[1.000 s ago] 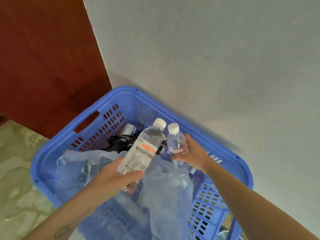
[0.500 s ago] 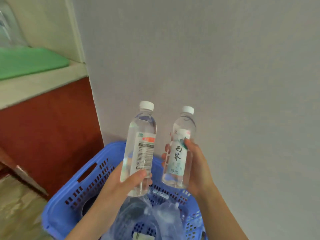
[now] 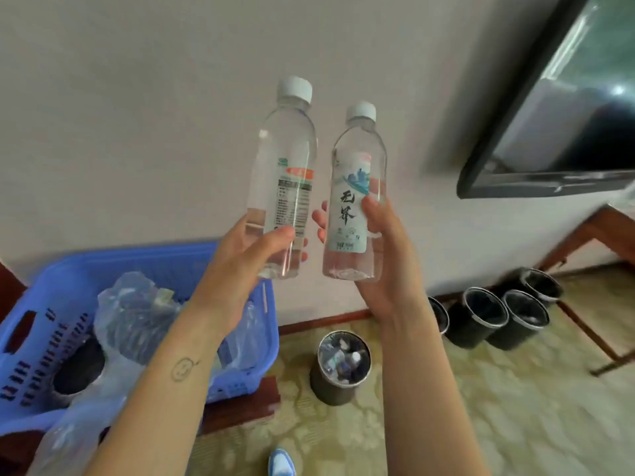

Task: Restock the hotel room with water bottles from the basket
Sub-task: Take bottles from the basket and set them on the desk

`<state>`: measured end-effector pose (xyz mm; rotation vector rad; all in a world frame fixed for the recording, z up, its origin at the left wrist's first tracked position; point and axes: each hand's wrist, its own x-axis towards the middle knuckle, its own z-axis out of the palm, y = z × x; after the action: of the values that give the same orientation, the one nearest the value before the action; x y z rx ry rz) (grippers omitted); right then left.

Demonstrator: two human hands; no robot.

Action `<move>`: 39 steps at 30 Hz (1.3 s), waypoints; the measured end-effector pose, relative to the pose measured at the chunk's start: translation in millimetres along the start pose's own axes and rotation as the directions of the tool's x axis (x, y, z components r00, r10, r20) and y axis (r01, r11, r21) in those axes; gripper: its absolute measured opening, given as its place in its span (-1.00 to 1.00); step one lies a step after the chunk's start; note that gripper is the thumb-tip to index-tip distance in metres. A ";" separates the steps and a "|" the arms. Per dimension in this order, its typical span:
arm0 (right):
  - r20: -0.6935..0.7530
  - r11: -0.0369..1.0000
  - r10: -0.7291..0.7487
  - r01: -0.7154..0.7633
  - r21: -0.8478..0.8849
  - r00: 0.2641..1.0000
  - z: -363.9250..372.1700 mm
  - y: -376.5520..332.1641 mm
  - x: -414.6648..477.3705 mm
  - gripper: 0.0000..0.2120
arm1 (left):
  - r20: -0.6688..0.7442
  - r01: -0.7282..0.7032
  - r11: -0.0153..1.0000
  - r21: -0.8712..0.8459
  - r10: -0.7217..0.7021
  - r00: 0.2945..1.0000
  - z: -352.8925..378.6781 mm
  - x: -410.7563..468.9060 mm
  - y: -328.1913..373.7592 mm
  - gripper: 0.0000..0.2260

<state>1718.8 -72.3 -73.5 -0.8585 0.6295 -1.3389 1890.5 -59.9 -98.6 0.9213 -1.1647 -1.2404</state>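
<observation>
Raised clear of the blue basket point(image 3: 62, 269), both bottles now face the pale wall point(image 3: 137, 97), fingers point(image 3: 281, 235) clamped.

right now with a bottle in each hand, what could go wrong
1. The left hand grips its bottle low, near the base; top-heavy, it might tip or slip.
2. The bottles are close and could knock together.
3. Bins on the floor ahead are a possible trip hazard.

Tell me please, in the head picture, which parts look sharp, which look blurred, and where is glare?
Head view: both bottles, left and right, are fairly sharp, labels partly readable; the blue basket and plastic bags are softer; the wall screen reflects light; wide-angle bending tilts the edges.
</observation>
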 end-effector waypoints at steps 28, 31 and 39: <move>-0.641 0.807 -0.547 0.542 -0.233 0.539 -376.3 -315.4 -352.1 -0.24 | 0.947 0.378 0.924 -0.058 -0.069 0.314 625.5 -88.9 -86.8 -0.24; -0.645 0.785 -0.573 0.564 -0.255 0.505 -410.4 -335.6 -340.7 -0.31 | 0.958 0.326 0.944 -0.046 -0.050 0.281 664.0 -68.2 -97.3 -0.17; -0.716 0.759 -0.565 0.598 -0.258 0.410 -532.9 -415.6 -281.1 -0.27 | 0.968 0.259 0.962 -0.081 0.014 0.250 808.9 33.4 -126.2 -0.26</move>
<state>1009.8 108.5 -51.7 -0.4230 1.0007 -2.4314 1072.5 -46.6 -53.1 -0.1115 -1.8496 -2.1639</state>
